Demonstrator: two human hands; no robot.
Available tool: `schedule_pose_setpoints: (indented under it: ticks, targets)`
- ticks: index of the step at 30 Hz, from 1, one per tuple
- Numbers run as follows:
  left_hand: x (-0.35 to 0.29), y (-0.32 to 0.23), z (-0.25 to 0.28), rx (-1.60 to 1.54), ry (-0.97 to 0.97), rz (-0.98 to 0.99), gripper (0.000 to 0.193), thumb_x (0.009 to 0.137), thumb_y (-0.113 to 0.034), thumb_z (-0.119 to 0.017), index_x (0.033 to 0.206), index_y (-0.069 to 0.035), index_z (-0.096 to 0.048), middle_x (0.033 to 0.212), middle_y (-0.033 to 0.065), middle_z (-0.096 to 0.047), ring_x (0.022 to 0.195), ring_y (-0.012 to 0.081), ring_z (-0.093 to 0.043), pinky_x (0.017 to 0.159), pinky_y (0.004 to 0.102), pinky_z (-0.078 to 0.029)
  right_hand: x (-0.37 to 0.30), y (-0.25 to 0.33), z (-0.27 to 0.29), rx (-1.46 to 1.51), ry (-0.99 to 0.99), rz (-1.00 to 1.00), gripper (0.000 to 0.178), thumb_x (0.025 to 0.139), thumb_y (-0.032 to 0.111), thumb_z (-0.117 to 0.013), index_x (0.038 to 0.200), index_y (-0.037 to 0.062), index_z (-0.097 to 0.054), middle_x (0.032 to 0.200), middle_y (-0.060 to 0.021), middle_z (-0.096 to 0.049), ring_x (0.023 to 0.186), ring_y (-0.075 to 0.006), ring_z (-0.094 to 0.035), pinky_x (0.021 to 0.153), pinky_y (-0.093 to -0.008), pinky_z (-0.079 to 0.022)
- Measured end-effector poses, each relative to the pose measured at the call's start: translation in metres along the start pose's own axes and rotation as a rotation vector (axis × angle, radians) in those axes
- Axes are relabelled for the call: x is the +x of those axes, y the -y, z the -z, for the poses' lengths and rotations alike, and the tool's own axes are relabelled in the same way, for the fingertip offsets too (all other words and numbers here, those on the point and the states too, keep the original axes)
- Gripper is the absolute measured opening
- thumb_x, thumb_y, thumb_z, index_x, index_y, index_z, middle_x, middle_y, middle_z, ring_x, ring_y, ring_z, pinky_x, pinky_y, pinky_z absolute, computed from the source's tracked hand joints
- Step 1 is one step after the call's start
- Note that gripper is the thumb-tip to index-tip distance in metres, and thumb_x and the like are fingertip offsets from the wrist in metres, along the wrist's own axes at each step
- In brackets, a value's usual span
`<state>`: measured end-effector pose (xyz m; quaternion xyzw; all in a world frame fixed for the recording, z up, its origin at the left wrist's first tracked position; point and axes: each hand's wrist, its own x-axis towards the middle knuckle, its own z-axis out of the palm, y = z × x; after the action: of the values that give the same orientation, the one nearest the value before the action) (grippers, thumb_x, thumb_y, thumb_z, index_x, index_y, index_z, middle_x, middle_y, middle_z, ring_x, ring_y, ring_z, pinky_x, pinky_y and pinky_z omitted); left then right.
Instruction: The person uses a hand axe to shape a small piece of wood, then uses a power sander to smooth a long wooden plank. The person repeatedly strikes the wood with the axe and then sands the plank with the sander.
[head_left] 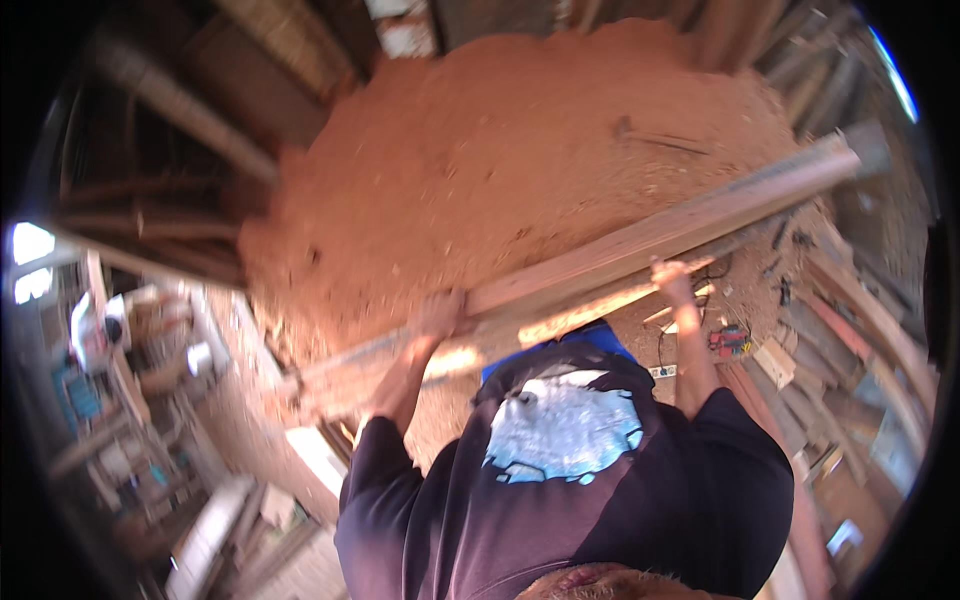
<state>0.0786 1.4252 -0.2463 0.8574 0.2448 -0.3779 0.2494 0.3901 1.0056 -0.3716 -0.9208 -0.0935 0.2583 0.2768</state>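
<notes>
A long squared wooden beam [640, 240] slants from the middle up to the far right, lying along a longer timber [390, 360]. My left hand [437, 315] is closed around the beam's near-left end, slightly blurred. At the timber's near side, to the right, my right hand [673, 281] has its fingers curled beside a sunlit wooden edge. What it grips, if anything, is hard to make out.
Reddish sawdust [520, 140] spreads beyond the beam, with a thin dark tool [665, 142] on it. A red-and-black object [730, 340], a power strip [662, 372] and offcuts lie at right. Another person [100, 325] is far left among stacked wood.
</notes>
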Motion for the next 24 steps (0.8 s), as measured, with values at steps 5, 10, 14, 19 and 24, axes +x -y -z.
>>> schedule_pose_setpoints:
  ticks: [5, 10, 14, 19, 24]
  targets:
    - [0.011, 0.027, -0.08, 0.184, -0.596, -0.134, 0.034, 0.083, -0.021, -0.07, 0.113, -0.01, -0.062, 0.107, 0.015, -0.067, 0.107, 0.0381, -0.065, 0.09, 0.0523, -0.05, -0.012, 0.129, 0.042, -0.4, 0.188, 0.281, 0.056, 0.093, 0.051, -0.065, 0.12, 0.0018, -0.068, 0.106, -0.0279, -0.071, 0.104, -0.0474, -0.067, 0.09, -0.0516, -0.053]
    - [0.007, 0.03, -0.073, 0.005, -0.607, -0.09, 0.048, 0.069, -0.021, -0.085, 0.109, -0.007, -0.062, 0.108, 0.0148, -0.066, 0.107, 0.0348, -0.063, 0.093, 0.0469, -0.048, -0.07, 0.246, -0.027, -0.986, 0.513, 0.629, 0.084, 0.084, 0.052, -0.076, 0.147, 0.0046, -0.047, 0.148, -0.0236, -0.053, 0.143, -0.0436, -0.042, 0.115, -0.0622, -0.032]
    - [0.006, 0.032, -0.086, -0.075, -0.5, -0.038, 0.059, 0.072, -0.028, -0.087, 0.121, -0.01, -0.061, 0.126, 0.0173, -0.061, 0.122, 0.0369, -0.056, 0.103, 0.049, -0.044, -0.062, 0.265, -0.078, -0.98, 0.673, 0.631, 0.084, 0.081, 0.047, -0.079, 0.146, 0.0054, -0.047, 0.143, -0.024, -0.056, 0.139, -0.0426, -0.047, 0.116, -0.0555, -0.034]
    - [-0.051, 0.011, -0.137, -0.437, -1.148, 0.197, 0.081, 0.074, -0.037, -0.087, 0.14, -0.008, -0.049, 0.143, 0.0244, -0.045, 0.132, 0.0436, -0.041, 0.111, 0.0562, -0.03, -0.065, 0.262, -0.097, -0.999, 0.734, 0.524, 0.087, 0.083, 0.046, -0.077, 0.152, 0.0056, -0.042, 0.145, -0.0242, -0.056, 0.137, -0.0404, -0.051, 0.113, -0.0497, -0.041]
    - [-0.039, 0.021, -0.22, -0.782, -1.194, 0.571, 0.089, 0.077, -0.035, -0.085, 0.148, -0.001, -0.043, 0.143, 0.0293, -0.044, 0.132, 0.0463, -0.039, 0.112, 0.0578, -0.028, -0.056, 0.26, -0.102, -1.009, 0.752, 0.57, 0.09, 0.082, 0.048, -0.079, 0.152, 0.0034, -0.043, 0.143, -0.0264, -0.057, 0.136, -0.0406, -0.052, 0.114, -0.0478, -0.041]
